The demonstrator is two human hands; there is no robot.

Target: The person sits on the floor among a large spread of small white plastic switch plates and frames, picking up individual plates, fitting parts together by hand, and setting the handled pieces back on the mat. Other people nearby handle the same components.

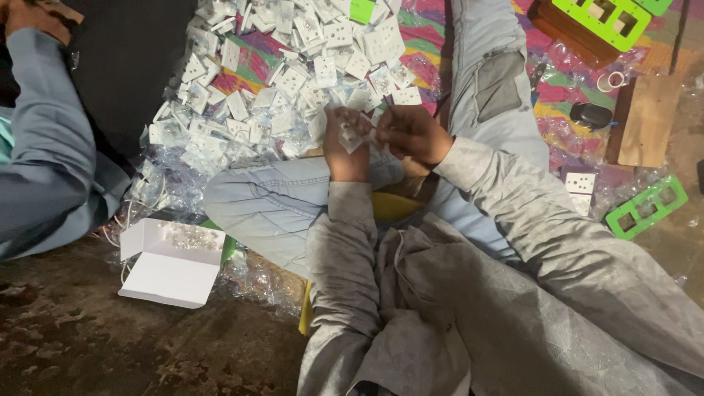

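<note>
Seated cross-legged on the floor, grey sleeves reaching forward over pale blue trousers. Nearest, at lower left: a white cardboard box (172,258) lying open on the dark floor, with small clear pieces inside. Above the lap, both hands together over one small white socket plate (353,136). Left hand (345,150) curled closed around the left and lower edge of the plate, fingers wrapped, thumb side on top. Right hand (412,133) pinched shut, fingertips meeting at the right edge of the plate; what, if anything, lay between those fingertips could not be told, though a thin dark stick appeared to rise from the hand. Plate judged light, stiff and hard, moulded plastic, smooth and a little slippery; thin corners probably brittle under a twist. Best held by opposite edges, clear of the hole pattern on the face, with a firm but modest pinch. Just beyond the hands: a large heap of like white plates (282,81) in clear wrappers, spread on a striped, many-coloured mat (429,55). Farther right: a green plastic frame (647,207), a dark rounded object (591,114), a roll of tape (613,80). At far left: another person's blue sleeve (44,139).
</note>
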